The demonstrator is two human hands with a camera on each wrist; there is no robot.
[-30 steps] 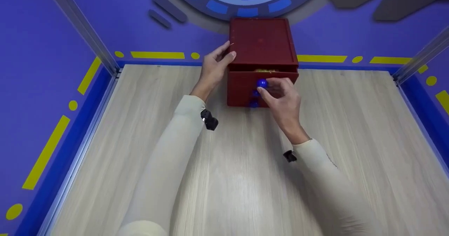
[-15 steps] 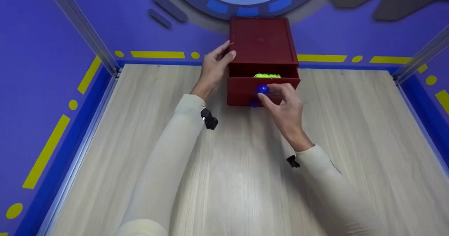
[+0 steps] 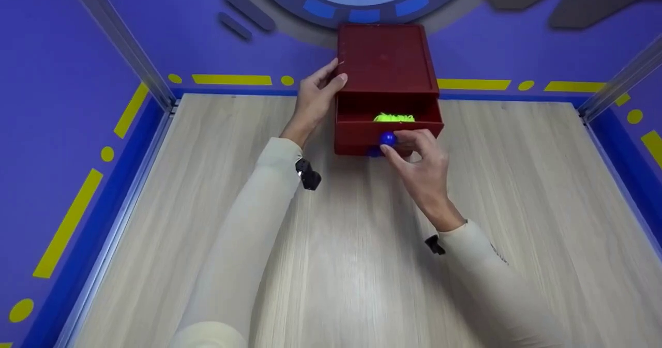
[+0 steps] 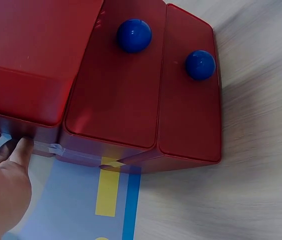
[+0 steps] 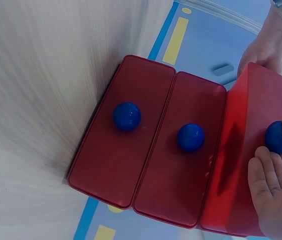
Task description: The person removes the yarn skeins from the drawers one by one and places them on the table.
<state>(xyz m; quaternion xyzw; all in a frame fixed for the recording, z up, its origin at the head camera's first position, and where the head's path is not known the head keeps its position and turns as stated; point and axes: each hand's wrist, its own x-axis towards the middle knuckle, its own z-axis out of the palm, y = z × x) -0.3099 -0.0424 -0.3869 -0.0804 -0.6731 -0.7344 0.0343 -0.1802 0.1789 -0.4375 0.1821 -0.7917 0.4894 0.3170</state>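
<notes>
Blue-violet walls (image 3: 181, 27) fill the sides and top of the head view, printed with yellow bars (image 3: 231, 80) and, at top centre, a ring (image 3: 364, 14). The pale wood-grain table (image 3: 351, 265) spreads from the middle to the bottom edge. Two off-white sleeves reach in from below: the left sleeve (image 3: 238, 239) at lower left, the right sleeve (image 3: 496, 281) at lower right.

The dark red box (image 3: 384, 61) stands upper centre, against the back wall. Its top drawer (image 3: 357, 133) is partly out; the right wrist view shows the middle drawer (image 5: 176, 175) and bottom drawer (image 5: 106, 165) closed.

The left hand (image 3: 313, 97) lies against the box's left side, its grip wide, thumb apart from the fingers. The right hand (image 3: 423, 156) has a narrow grip, pinching the blue top knob (image 3: 388, 138) between thumb and fingers. Inside the top drawer sits a yellow-green thing (image 3: 394, 118), mostly hidden. Like blue knobs (image 5: 190, 137) mark the lower drawers. Smallest are the dark marks (image 3: 499, 254) on the right sleeve, perhaps lettering, too small to read.
</notes>
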